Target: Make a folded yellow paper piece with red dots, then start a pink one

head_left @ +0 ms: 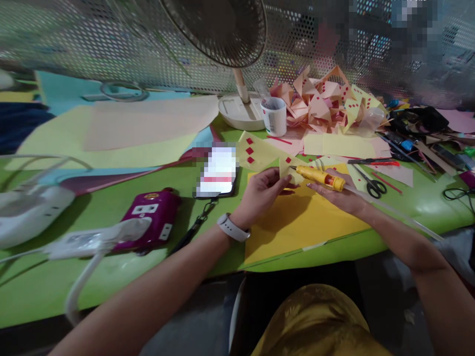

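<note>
My left hand (pixel 265 190), with a white watch on the wrist, pinches a pale yellow paper piece (pixel 284 167) bearing a red diamond. My right hand (pixel 337 193) is wrapped round a yellow glue gun (pixel 321 177), a clear glue stick trailing from its back end. The gun's dark nozzle points left and meets or nearly meets the paper; I cannot tell which. Beneath both hands lies an orange-yellow sheet (pixel 297 232) on the green table. Just behind the left hand is another pale yellow piece (pixel 252 151) with several red diamonds.
Folded pink and yellow papers (pixel 319 99) are heaped behind, beside a white cup (pixel 275 118) and a fan (pixel 241 111). Scissors (pixel 375 188) lie to the right. On the left are a phone (pixel 218 170), a purple power box (pixel 148 217), cords and large paper sheets (pixel 148 123).
</note>
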A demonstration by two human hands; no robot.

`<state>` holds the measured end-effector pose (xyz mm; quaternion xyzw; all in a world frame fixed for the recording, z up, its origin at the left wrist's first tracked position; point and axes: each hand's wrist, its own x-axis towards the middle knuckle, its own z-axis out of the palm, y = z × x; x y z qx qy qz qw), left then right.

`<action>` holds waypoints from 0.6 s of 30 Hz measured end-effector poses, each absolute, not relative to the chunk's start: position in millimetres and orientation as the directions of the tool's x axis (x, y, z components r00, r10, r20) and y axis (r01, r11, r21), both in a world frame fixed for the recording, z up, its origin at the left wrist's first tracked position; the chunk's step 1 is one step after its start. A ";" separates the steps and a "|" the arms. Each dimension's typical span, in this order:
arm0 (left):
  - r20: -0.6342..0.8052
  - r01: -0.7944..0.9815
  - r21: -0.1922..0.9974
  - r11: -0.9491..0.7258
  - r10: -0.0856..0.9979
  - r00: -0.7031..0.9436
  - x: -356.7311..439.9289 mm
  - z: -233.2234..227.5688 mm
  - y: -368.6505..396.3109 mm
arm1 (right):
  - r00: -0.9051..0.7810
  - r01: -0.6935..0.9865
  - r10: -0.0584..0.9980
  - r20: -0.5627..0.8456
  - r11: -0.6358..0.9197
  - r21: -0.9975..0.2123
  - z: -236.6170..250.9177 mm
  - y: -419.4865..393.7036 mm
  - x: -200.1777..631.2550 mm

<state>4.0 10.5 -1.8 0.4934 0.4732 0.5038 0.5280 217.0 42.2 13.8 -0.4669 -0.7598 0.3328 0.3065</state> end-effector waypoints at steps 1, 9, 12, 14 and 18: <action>-0.004 -0.064 0.998 0.007 0.999 0.047 4.0 -1.9 10.5 | -0.380 0.508 0.912 0.156 0.347 -0.789 13.3 42.4 217.2; -0.006 -0.081 0.997 0.010 0.999 0.049 4.2 -3.1 11.1 | -0.382 0.526 0.914 0.139 0.339 -0.780 18.6 40.5 216.2; -0.008 -0.083 0.997 0.012 0.999 0.052 3.9 -2.7 11.1 | -0.384 0.533 0.915 0.125 0.330 -0.779 22.2 39.7 215.1; -0.009 -0.094 0.995 0.014 0.999 0.048 3.5 -2.5 11.3 | -0.389 0.534 0.914 0.115 0.325 -0.780 23.9 39.0 215.5; -0.016 -0.113 0.993 0.020 0.999 0.033 2.0 -3.3 12.6 | -0.351 0.499 0.912 0.211 0.373 -0.783 27.3 37.3 219.6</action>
